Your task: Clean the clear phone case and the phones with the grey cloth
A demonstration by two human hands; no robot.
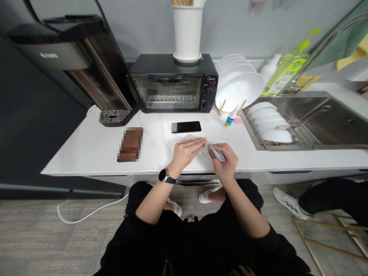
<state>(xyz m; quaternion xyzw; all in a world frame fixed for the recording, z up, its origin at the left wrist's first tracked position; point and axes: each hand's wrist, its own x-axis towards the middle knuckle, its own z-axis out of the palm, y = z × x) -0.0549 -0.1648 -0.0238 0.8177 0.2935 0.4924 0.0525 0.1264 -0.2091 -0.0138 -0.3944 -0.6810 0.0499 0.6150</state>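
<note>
Plastic wrapping (218,154), clear, crumpled, is grasped by fingers of the right hand (227,159) above the worktop (156,147); left hand (184,154) touches it, its grip unclear.

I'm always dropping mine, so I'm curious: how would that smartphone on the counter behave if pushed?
The smartphone would probably slide rather than tip, since it lies flat on the smooth-looking countertop. Its slab shape suggests stiffness, and its glossy screen may be slippery.
</note>
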